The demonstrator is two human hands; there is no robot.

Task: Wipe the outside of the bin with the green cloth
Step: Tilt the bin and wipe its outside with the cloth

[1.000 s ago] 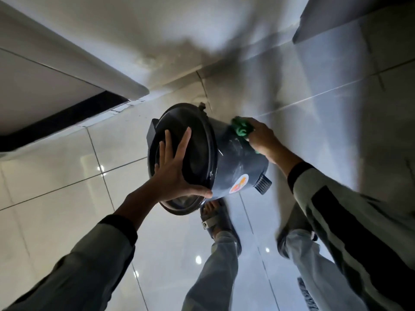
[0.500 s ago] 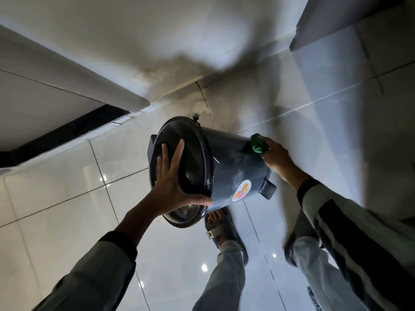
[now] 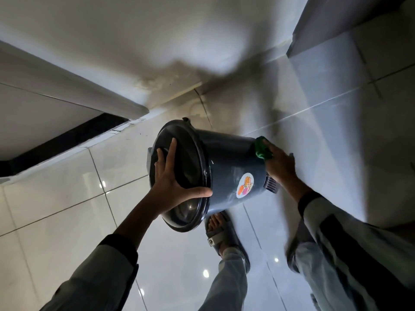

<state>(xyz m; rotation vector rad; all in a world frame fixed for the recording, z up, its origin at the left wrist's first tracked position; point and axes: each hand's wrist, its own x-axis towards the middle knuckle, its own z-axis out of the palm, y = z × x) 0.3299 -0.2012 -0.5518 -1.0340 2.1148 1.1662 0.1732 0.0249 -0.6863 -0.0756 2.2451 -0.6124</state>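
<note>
A dark grey plastic bin (image 3: 226, 167) with a round colourful sticker is held tilted on its side above the tiled floor, lid end toward me. My left hand (image 3: 173, 182) is spread flat against the lid, thumb hooked over the rim. My right hand (image 3: 280, 164) presses a bunched green cloth (image 3: 262, 151) against the bin's outer wall near its base end. Part of the cloth is hidden under my fingers. A black pedal sticks out at the bin's base.
Glossy pale floor tiles (image 3: 67, 176) spread below. A white wall (image 3: 157, 41) meets the floor behind the bin, with a ledge and dark gap (image 3: 67, 135) at the left. My sandalled foot (image 3: 221, 234) stands just under the bin.
My right hand has slid the green cloth along the bin's side from near the rim toward the base. The bin has tipped slightly, with my left hand staying on the lid.
</note>
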